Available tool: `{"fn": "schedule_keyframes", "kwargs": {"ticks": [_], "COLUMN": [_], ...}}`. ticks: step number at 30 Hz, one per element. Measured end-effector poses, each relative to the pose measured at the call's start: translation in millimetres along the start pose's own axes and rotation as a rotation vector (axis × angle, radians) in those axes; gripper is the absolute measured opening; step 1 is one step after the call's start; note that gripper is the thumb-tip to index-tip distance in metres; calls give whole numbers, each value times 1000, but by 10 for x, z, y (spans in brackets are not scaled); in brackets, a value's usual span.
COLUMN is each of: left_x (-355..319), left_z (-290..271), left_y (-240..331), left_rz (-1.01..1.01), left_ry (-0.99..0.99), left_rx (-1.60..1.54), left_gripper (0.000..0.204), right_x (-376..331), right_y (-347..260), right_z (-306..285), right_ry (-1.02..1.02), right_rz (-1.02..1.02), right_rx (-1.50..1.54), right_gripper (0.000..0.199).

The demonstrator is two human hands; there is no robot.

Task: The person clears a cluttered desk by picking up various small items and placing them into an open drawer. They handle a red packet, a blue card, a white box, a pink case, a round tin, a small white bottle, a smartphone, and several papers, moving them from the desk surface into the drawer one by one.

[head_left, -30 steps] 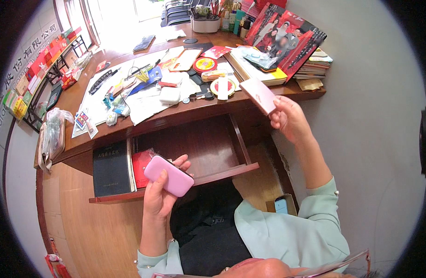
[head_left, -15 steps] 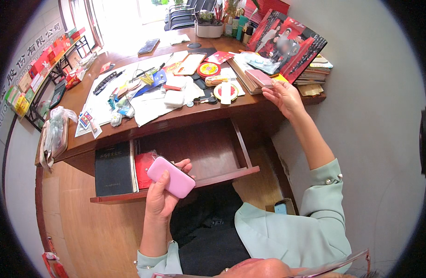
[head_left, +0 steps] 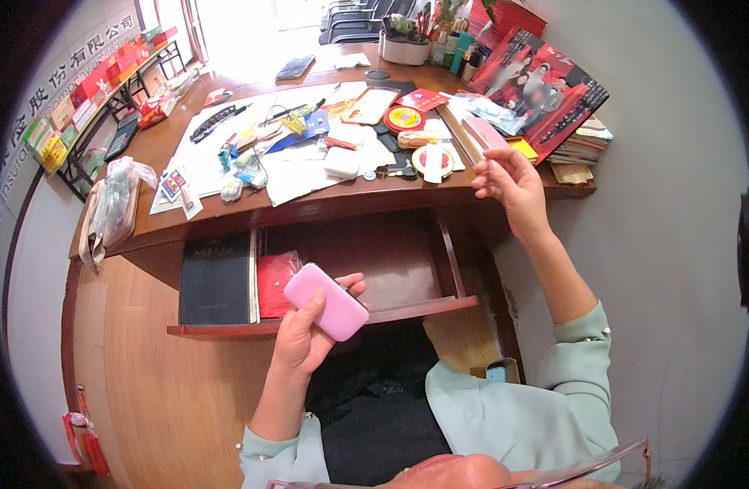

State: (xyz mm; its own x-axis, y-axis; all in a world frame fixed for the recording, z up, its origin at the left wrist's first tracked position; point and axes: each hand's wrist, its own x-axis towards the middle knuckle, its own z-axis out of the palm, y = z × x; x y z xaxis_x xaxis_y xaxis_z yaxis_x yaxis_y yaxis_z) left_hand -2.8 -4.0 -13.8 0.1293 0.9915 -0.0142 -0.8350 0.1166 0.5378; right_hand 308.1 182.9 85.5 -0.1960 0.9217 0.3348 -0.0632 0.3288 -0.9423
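Left hand [head_left: 305, 338] is gripping a pink case [head_left: 326, 301] slanting lower right over the open drawer [head_left: 391, 261] holding a black book [head_left: 215, 279]; right hand [head_left: 509, 181] is pinching a pink card [head_left: 484, 133] at the bench [head_left: 350, 196] edge

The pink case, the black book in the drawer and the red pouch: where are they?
pink case [head_left: 326, 301]: head view, middle of its top face.
black book [head_left: 215, 279]: head view, cover centre.
red pouch [head_left: 273, 281]: head view, visible left part.

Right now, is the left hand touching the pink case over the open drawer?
Touching. The head view shows the left hand wrapped around the pink case, thumb across its top and fingertips curling past its far edge, with no gap.
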Motion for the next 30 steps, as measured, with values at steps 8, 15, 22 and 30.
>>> {"fn": "schedule_keyframes", "kwargs": {"ticks": [8,15,22,30], "left_x": [-37,7,-5,9], "left_z": [17,-26,-42,-52], "left_y": [14,9,-11,-28], "left_rz": [32,7,27,29], "left_ry": [3,-33,-33,-45], "left_rx": [32,-20,-19,-25], "left_gripper": [47,46,46,45], "right_x": [752,1433,1776,2006], "right_y": [-148,177,296,376], "right_z": [633,692,770,583], "right_ry": [-119,-182,-216,-165], "right_rz": [-808,-447,-234,-33], "right_rx": [-954,-1230,-1338,-1014], "right_gripper": [20,31,69,52]}}
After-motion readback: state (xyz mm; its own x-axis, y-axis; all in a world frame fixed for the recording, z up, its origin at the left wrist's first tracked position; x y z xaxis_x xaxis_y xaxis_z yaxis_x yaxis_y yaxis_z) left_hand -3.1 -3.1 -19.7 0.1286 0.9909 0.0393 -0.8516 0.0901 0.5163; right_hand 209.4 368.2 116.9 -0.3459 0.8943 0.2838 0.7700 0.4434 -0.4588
